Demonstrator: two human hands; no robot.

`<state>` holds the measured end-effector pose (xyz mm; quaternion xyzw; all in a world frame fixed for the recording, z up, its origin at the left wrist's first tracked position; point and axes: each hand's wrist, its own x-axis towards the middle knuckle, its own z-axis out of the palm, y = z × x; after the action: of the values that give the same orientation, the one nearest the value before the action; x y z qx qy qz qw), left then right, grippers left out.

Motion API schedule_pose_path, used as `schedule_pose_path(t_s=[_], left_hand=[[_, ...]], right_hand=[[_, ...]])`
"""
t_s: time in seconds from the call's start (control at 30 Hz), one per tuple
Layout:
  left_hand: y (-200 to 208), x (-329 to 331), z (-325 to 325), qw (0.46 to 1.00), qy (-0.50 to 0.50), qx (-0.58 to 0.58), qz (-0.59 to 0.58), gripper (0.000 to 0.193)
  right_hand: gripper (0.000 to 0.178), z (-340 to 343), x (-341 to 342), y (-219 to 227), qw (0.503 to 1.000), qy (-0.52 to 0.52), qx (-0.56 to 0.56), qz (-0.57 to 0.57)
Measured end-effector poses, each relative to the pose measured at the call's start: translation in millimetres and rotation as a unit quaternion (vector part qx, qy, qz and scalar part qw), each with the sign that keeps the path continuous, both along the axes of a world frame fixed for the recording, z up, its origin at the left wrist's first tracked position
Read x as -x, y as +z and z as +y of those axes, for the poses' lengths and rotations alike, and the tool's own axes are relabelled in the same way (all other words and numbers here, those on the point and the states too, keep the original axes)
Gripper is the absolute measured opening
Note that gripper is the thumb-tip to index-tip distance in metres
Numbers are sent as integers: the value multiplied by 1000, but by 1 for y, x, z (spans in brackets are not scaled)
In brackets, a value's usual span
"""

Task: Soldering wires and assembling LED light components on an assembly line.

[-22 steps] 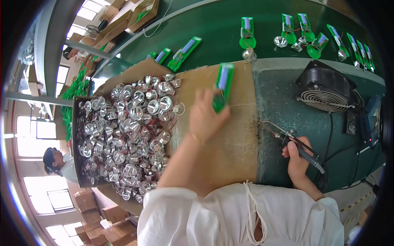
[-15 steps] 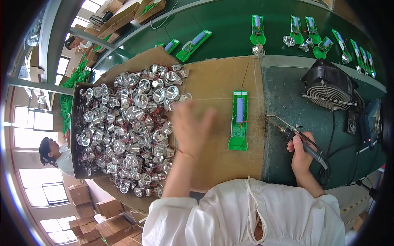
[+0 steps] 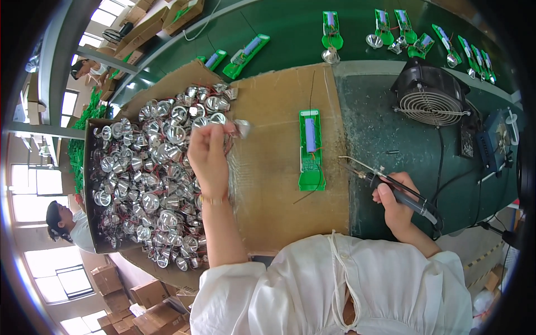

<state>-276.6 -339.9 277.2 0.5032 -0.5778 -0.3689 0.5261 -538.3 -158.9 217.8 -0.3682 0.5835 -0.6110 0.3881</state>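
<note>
My left hand (image 3: 209,159) is closed in a pinch at the right edge of a heap of lamp reflectors (image 3: 151,201). At its fingertips is one silvery lamp reflector (image 3: 242,129), slightly blurred. A green flashlight housing (image 3: 311,178) lies lengthwise on the cardboard, with a purple battery cell (image 3: 310,135), a circuit board and thin wires in it. In my right hand (image 3: 395,204) is a soldering iron (image 3: 410,202) with a thin curved metal tube beside its tip. The tip points left, just right of the housing and apart from it.
A brown cardboard sheet (image 3: 268,212) covers the middle of the green bench. A black fan (image 3: 430,95) and a blue soldering station (image 3: 494,139) stand at right. Several housings with cells (image 3: 331,28) line the far side. Two people (image 3: 72,220) work at left.
My left hand has gone from open and blurred to a pinch on a lamp reflector at the heap's edge. The whole view has shifted a little. My right hand still holds the soldering iron.
</note>
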Motion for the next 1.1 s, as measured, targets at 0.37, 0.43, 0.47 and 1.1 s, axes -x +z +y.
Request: schedule_pose_path(t_s=[0.37,0.43,0.47,1.1], left_hand=[[-47,31,87,954,-86,-286,-23,12],[-55,32,87,955,-91,-280,-44,14],[-60,32,86,963,-96,-235,-96,13],[-59,47,82,972,-103,-139,-161,12]], right_hand=[[17,-18,-17,3,984,114,80,115],[17,-19,-18,4,984,112,84,113],[16,-18,-16,4,979,121,90,136],[17,-15,-23,0,998,54,14,25]])
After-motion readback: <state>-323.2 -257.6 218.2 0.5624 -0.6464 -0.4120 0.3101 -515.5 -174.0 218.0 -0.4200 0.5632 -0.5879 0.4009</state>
